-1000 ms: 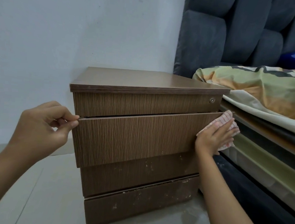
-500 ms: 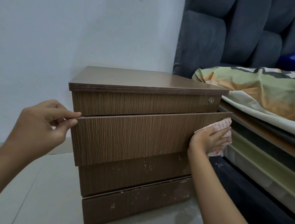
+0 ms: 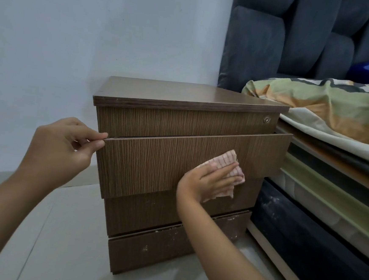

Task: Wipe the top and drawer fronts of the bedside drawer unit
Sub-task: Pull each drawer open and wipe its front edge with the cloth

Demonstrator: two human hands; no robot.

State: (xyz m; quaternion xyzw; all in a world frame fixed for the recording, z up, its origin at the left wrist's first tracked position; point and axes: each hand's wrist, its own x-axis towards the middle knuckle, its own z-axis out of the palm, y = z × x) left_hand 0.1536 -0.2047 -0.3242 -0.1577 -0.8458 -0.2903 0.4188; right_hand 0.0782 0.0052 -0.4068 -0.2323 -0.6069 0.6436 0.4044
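Note:
A brown wood-grain bedside drawer unit (image 3: 182,95) stands on the floor against the wall. Its second drawer (image 3: 146,163) is pulled out a little. My left hand (image 3: 63,148) pinches that drawer front's top left corner between thumb and fingers. My right hand (image 3: 209,181) presses a pink checked cloth (image 3: 228,163) flat against the right half of the same drawer front, near its lower edge. A small round lock (image 3: 266,119) sits at the right of the top drawer front. The two lower drawer fronts (image 3: 148,247) carry pale specks and chips.
A bed (image 3: 329,195) with stacked mattresses stands close against the unit's right side, with a striped blanket (image 3: 325,106) on top. A grey padded headboard (image 3: 297,38) rises behind. A pale wall (image 3: 77,32) is behind the unit, and a tiled floor (image 3: 50,239) lies on the left.
My right hand has slid the cloth leftward and slightly down from the second drawer's right edge toward its middle. My left hand keeps its pinch on the drawer's left corner.

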